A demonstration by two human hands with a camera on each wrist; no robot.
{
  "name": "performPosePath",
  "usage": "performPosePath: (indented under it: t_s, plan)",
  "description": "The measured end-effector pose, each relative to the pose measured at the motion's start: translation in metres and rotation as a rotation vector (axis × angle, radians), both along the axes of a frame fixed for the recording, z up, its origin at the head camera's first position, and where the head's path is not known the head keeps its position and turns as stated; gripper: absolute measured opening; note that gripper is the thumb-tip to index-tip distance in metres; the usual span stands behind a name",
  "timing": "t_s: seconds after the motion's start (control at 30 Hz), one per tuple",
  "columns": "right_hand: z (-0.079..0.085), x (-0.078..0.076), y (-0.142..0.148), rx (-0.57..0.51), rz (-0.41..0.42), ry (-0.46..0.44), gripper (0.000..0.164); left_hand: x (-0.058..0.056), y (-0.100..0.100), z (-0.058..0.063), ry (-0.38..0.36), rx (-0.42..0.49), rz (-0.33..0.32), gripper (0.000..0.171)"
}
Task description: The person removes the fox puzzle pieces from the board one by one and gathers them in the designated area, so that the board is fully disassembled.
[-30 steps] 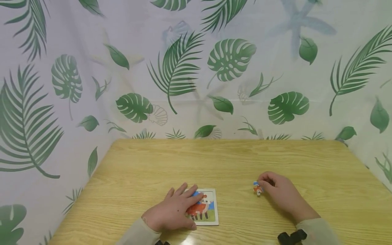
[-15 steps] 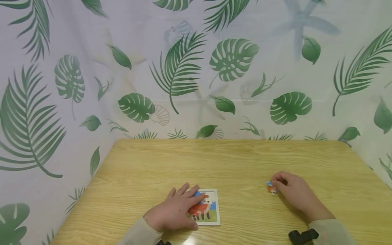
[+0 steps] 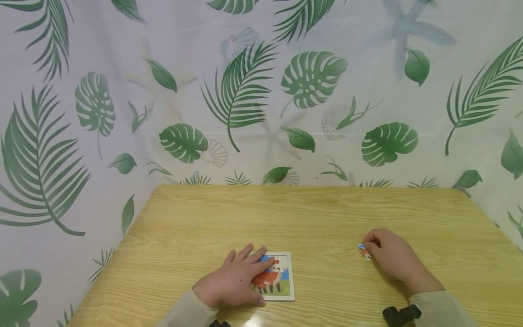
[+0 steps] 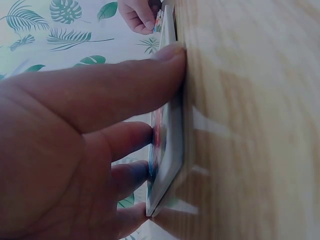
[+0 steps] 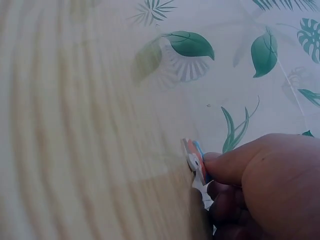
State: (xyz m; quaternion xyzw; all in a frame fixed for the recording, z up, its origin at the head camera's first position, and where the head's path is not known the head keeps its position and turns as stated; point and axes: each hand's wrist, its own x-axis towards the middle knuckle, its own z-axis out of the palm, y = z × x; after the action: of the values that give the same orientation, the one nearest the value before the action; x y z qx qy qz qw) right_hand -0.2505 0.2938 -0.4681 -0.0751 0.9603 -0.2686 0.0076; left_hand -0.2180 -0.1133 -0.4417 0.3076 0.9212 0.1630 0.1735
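Note:
A square jigsaw puzzle in a white frame (image 3: 292,277), picturing a red-and-white animal on grass, lies on the wooden table. My left hand (image 3: 237,279) rests across its left part with fingers spread, covering that side. In the left wrist view the thumb lies by the near edge of the puzzle (image 4: 172,155) and other fingertips touch its face. To the right, my right hand (image 3: 394,256) pinches a small jigsaw piece (image 3: 363,252) coloured blue, orange and white. The right wrist view shows this piece (image 5: 196,161) tilted between thumb and fingers, close to the tabletop.
The wooden table (image 3: 261,218) reaches back to a white curtain (image 3: 261,91) printed with green leaves, which also closes off the left side. Bare wood lies between the two hands.
My right hand has moved to the right with the jigsaw piece, away from the framed puzzle, then nearly stopped. The left hand stays on the puzzle; the head view has shifted slightly.

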Motion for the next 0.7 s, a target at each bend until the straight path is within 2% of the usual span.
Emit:
performPosePath:
  t_s: [0.7]
  plan:
    - [0.0003, 0.0009, -0.0053, 0.009, 0.034, 0.010, 0.010, -0.0008, -0.0011, -0.0003, -0.028, 0.007, -0.012, 0.089]
